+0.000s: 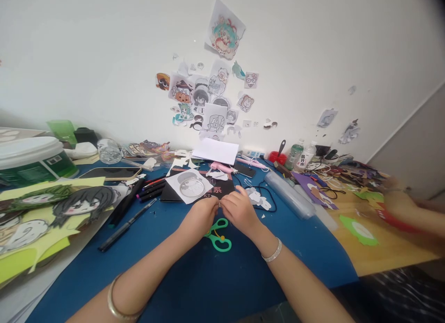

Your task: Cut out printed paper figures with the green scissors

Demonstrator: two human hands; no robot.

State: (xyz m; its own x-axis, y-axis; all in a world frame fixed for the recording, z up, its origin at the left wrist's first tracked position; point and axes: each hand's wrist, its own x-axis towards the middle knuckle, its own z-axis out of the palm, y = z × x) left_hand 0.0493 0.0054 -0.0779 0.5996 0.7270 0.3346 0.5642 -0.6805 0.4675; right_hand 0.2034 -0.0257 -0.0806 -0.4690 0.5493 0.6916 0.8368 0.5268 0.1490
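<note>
My left hand [203,215] and my right hand [240,211] meet in the middle of the blue mat, fingertips pinched together. Whatever lies between them is too small or hidden to make out. Green-handled scissors [224,245] lie on the mat just below the hands, their blades out of sight under my left hand. Just beyond my fingers, a white sheet [176,180] with a drawing rests on a black box [168,194]. On that sheet lies a round, clear ring-shaped object [192,187], perhaps a tape roll.
Pens [127,225] and yellow cut-paper drawings [41,249] lie left, near a white-lidded tub [31,151]. A clear plastic roll [290,195] lies right. Bottles [295,155] stand by the wall. Another person's blurred arm [410,207] reaches over the wooden tabletop [330,249] at far right.
</note>
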